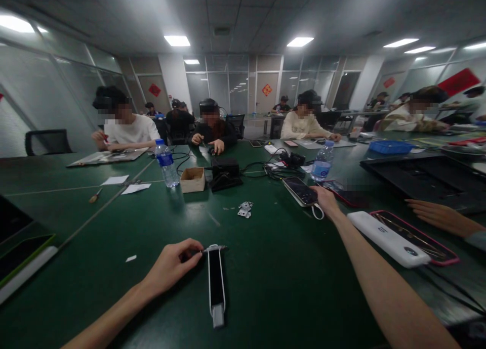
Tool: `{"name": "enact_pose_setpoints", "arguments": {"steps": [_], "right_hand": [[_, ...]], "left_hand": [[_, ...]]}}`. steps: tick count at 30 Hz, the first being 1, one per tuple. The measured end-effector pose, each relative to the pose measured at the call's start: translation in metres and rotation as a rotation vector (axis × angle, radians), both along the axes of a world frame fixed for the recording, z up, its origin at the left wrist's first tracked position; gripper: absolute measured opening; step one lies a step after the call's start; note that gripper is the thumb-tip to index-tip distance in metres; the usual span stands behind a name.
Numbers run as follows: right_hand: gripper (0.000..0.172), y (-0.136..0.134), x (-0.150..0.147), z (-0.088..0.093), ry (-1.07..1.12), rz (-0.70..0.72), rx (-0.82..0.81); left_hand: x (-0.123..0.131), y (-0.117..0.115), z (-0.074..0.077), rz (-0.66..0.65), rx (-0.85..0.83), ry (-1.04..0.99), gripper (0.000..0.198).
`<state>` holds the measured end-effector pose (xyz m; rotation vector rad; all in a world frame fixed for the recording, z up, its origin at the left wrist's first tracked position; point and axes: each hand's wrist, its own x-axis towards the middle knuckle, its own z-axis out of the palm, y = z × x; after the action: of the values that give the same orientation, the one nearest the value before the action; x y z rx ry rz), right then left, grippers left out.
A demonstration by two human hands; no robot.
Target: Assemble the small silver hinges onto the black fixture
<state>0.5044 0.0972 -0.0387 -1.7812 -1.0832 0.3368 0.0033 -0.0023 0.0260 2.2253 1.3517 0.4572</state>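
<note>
A: What do the hands hold?

B: The left hand (172, 265), its grip pinched closed on the far tip of a narrow black device (216, 283) lying by the worktop's (273, 288) near edge; the right hand (326, 200) is farther in, fingers on a phone (301, 191) (whether that grip is closed, I cannot tell).

A: Anything nearby?

B: Small metal parts (245, 209) toward the worktop's middle; a white power bank (389, 237) near the right edge, beside a co-worker's hand (436, 215).

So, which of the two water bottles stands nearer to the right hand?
The bottle just behind the right hand; the other stands by the cardboard box.
</note>
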Motion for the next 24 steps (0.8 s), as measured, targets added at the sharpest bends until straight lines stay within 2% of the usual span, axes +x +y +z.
{"name": "enact_pose_setpoints", "arguments": {"steps": [10,24], "right_hand": [[0.038,0.001,0.0018,0.0001,0.035,-0.004,-0.006],[0.036,-0.0023,-0.0076,0.008,0.086,0.001,-0.023]], "left_hand": [[0.0013,0.0023,-0.0021,-0.014,-0.086,-0.072,0.034],[0.0016,0.0014,0.0005,-0.043,-0.042,-0.047,0.034]]}}
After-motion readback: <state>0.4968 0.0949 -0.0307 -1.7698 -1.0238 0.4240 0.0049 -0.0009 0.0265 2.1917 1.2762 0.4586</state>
